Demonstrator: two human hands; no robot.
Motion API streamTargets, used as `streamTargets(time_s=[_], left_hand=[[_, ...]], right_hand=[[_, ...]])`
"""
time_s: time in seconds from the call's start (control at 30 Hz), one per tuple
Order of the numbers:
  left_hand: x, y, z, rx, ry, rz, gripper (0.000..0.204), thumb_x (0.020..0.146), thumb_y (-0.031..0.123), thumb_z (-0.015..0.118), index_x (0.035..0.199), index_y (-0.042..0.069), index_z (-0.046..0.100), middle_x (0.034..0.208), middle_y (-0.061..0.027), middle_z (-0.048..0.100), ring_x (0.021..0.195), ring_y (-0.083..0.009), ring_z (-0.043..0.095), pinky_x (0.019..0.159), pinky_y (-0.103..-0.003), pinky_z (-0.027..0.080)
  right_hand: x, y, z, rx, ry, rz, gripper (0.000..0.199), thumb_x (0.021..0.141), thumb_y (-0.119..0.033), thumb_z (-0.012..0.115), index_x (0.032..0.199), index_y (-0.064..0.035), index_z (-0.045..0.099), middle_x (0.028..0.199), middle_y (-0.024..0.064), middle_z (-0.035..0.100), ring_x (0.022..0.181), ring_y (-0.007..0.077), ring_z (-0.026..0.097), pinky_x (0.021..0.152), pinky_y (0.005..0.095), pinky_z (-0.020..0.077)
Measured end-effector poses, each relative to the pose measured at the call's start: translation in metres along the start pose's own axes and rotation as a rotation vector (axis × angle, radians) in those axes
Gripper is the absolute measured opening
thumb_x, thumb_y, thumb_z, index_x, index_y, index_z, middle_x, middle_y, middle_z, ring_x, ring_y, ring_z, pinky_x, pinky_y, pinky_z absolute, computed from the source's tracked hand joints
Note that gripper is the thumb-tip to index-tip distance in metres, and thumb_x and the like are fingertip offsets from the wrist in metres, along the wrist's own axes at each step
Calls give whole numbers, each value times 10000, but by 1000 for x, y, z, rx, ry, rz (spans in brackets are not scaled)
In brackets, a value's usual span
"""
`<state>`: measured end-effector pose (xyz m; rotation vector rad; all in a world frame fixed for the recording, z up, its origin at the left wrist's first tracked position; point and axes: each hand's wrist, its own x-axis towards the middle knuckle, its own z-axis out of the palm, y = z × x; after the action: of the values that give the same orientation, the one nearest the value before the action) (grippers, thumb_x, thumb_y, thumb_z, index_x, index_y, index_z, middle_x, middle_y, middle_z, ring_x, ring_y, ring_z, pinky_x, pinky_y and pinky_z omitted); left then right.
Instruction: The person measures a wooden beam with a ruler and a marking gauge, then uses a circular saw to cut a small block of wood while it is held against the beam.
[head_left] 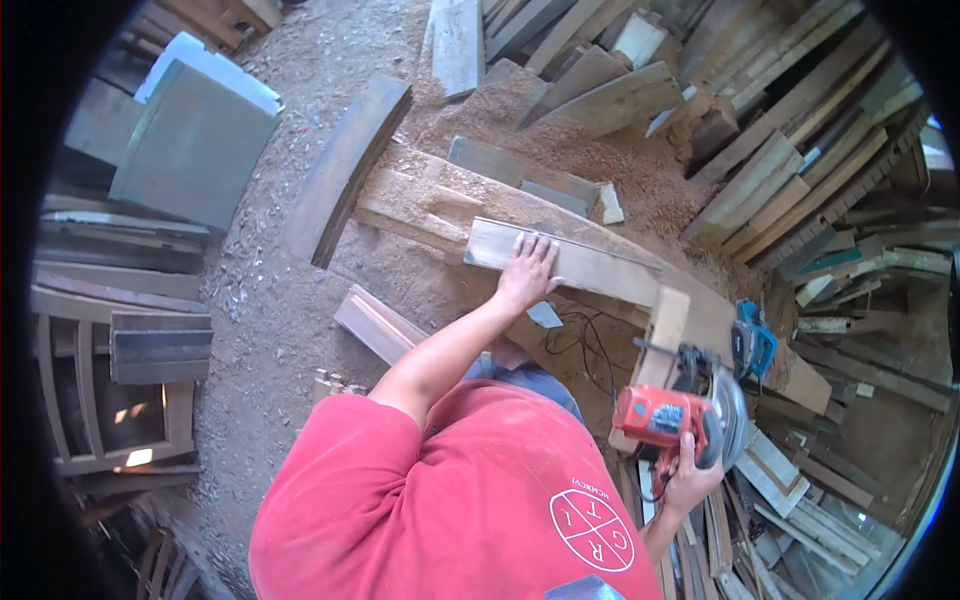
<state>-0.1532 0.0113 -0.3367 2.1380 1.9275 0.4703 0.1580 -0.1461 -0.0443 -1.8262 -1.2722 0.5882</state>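
My left hand [528,272] lies with spread fingers on a pale wooden board [605,272], pressing on its top near the left end. That board rests on a long sawdust-covered workbench [440,185]. On the right, my right hand [690,484] is wrapped round the handle of a red circular saw [655,415], whose round blade guard faces right. Under and beyond the saw, a shorter wooden piece [668,318] lies crosswise at the right end of the board. Whether the blade touches wood is hidden by the saw's body.
A teal power tool [755,342] sits on the bench's right part. A dark cord [590,345] hangs below the bench. One dark plank [350,170] lies across its far left end. Stacked lumber [790,150] fills the right, and wooden frames [120,375] stand at left.
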Motion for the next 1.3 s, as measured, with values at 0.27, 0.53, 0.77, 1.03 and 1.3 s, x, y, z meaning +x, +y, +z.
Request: streamTargets(time_s=[0.27, 0.53, 0.77, 1.03, 1.3], left_hand=[[29, -14, -20, 37, -231, -82, 1040, 824, 677, 742, 1580, 50, 399, 1554, -193, 484, 1491, -363, 394, 1264, -515, 247], [81, -19, -3, -72, -339, -160, 601, 880, 587, 719, 1317, 177, 670, 1394, -140, 615, 1364, -357, 522, 1128, -641, 332], [126, -70, 45, -90, -320, -328, 373, 925, 453, 712, 1209, 217, 756, 1314, -108, 679, 1281, -339, 603, 1054, -636, 423], [142, -72, 33, -26, -439, -184, 183, 807, 275, 783, 978, 213, 804, 1085, -107, 782, 1107, -319, 713, 1008, -614, 468], [153, -74, 7, -196, -447, -85, 115, 882, 221, 727, 984, 189, 770, 997, -59, 758, 1057, -295, 690, 963, -551, 451]], right_hand=[[-93, 69, -81, 107, 605, 633, 198, 955, -117, 770, 888, -5, 621, 608, 8, 515, 428, 80, 459, 364, 255, 358], [-155, 160, -119, 243, 833, 912, 358, 950, -165, 783, 718, -33, 545, 580, 24, 502, 417, 134, 440, 375, 359, 431], [-179, 275, -132, 276, 779, 1156, 313, 973, -203, 764, 768, -34, 598, 620, 14, 544, 462, 128, 487, 393, 342, 427], [-186, 338, -116, 371, 695, 1293, 301, 977, -212, 759, 783, -42, 605, 642, 12, 555, 483, 125, 502, 408, 335, 435], [-182, 317, -81, 405, 689, 1341, 289, 981, -222, 755, 798, -50, 612, 664, 9, 567, 505, 121, 518, 423, 328, 444]])
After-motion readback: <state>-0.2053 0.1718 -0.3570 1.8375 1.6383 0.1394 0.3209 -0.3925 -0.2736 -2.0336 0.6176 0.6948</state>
